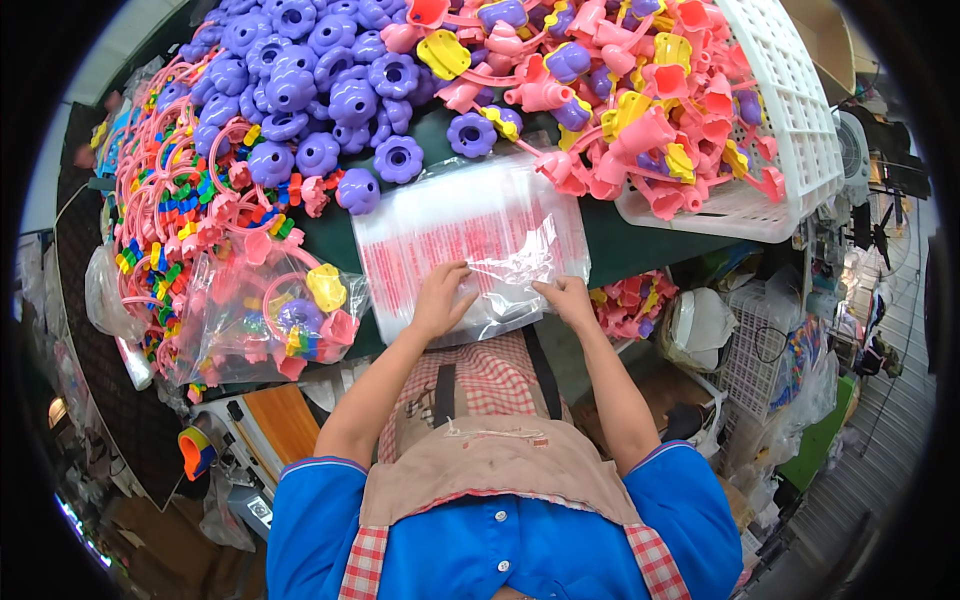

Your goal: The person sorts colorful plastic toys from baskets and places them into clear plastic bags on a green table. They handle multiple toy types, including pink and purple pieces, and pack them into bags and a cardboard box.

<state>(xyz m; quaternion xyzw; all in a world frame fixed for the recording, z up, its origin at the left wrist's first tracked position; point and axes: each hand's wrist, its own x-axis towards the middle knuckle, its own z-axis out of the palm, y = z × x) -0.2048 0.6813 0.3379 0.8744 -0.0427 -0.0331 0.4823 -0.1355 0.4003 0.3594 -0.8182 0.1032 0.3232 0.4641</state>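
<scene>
A stack of clear plastic bags (420, 247) printed with red writing lies flat on the dark green tabletop before me. My left hand (441, 300) rests on the stack's near part, thumb and fingers apart, fingertips touching the film. At the stack's right side, my right hand (570, 301) pinches the film of the top plastic bag (517, 262) between thumb and fingers. The film is wrinkled and shiny between my hands. Left of the stack, a clear bag (217, 315) holds pink, purple, yellow and multicoloured plastic toy parts.
Purple flower-shaped plastic parts (289, 82) are heaped at the back left. Pink hoops with coloured pieces (169, 180) cover the left side. Pink, yellow and purple toy parts (630, 127) spill from a tipped white plastic basket (802, 142). Below the table's right edge are more toy parts (634, 304).
</scene>
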